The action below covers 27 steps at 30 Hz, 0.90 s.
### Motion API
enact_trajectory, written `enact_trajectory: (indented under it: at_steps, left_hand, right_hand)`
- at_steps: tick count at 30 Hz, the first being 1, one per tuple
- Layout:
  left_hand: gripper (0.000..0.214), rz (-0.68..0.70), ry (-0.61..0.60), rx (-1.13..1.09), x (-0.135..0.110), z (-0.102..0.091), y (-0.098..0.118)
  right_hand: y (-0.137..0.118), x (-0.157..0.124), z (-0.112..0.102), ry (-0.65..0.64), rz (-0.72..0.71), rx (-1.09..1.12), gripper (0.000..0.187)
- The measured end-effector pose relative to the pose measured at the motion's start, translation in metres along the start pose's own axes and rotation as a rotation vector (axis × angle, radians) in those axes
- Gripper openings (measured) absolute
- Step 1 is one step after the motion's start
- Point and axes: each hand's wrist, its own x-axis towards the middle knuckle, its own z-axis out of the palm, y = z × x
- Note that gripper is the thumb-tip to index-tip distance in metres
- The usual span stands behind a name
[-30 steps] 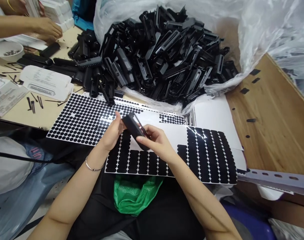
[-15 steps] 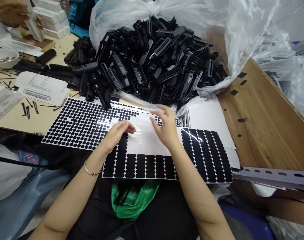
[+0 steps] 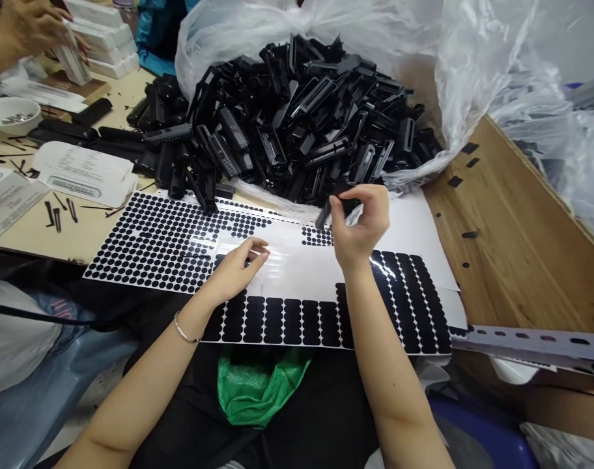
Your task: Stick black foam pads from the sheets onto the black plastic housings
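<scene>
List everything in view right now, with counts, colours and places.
Held part: one, black, in the right hand
Heaped parts: uncountable, black, top centre
Plastic bag: at least one, clear, around them
Oblong-sticker sheet: one, black on white, front centre
Dot-sticker sheet: at least one, black on white, left
Thin strips: several, black, left
Printed cards: several, whitish, left
Bowl: one, white, far left
Metal pieces: several, silvery, in bowl
Boxes: several, white, top left
Table: one, beige, left
Wooden board: one, brown, right
Lap bag: one, green, bottom centre
Co-worker's hand: at least one, bare, top left
Left hand: one, bare, over the sheets
Right hand: one, bare, right of centre
</scene>
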Motion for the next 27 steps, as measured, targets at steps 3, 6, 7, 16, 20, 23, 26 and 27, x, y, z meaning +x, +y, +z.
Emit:
enact_trajectory:
  at_steps: [3,6,7,16,20,23,26,27]
  left_hand:
    - [0.053,0.092,0.054,-0.158,0.001,0.002,0.0]
    - [0.053,0.16,-0.079,-0.426,0.002,0.004,0.002]
    - [0.051,0.162,-0.117,-0.5,0.002,0.005,0.003]
    - [0.04,-0.066,0.079,-0.656,0.003,0.007,0.001]
    - [0.04,-0.086,0.023,-0.62,0.004,0.011,-0.003]
    - [0.04,-0.074,0.002,-0.602,0.006,0.017,-0.007]
    - [0.041,-0.031,-0.006,-0.552,0.007,0.023,-0.008]
    - [0.041,-0.028,-0.009,-0.538,0.008,0.024,-0.008]
  right_hand:
    - [-0.029,-0.01,-0.005,-0.107,0.196,0.431,0.024]
    - [-0.043,-0.022,0.0,-0.323,0.328,0.621,0.033]
    - [-0.043,-0.025,0.004,-0.369,0.34,0.623,0.033]
    - [0.033,-0.024,0.005,-0.597,0.451,-0.248,0.012]
    - [0.043,-0.025,0.007,-0.571,0.473,-0.22,0.011]
    - [0.042,-0.027,0.013,-0.529,0.513,-0.205,0.007]
    - [0.043,-0.027,0.02,-0.492,0.589,-0.174,0.007]
    - [0.043,-0.027,0.022,-0.481,0.617,-0.159,0.009]
